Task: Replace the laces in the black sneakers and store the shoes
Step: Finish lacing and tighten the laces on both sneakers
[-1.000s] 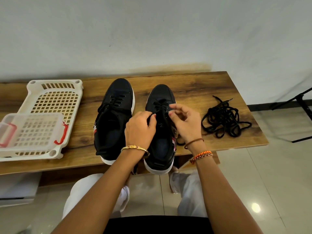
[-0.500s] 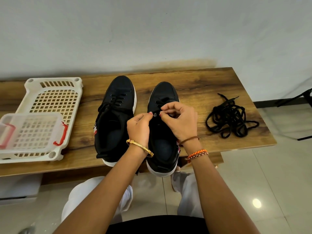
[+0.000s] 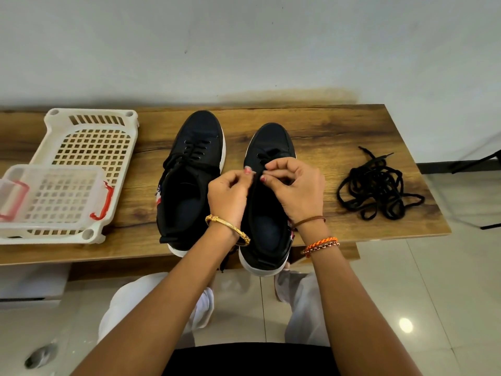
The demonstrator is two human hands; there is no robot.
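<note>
Right black canvas sneaker (image 3: 267,213) on wooden bench (image 3: 325,126), toe pointing away; left hand (image 3: 229,195) and right hand (image 3: 298,189) fingers pinch its black lace (image 3: 253,185) above the tongue; both equally near.

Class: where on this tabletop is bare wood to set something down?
Free: between white basket and left sneaker; between right sneaker and loose laces. Crowded: where both hands work the right sneaker.
</note>
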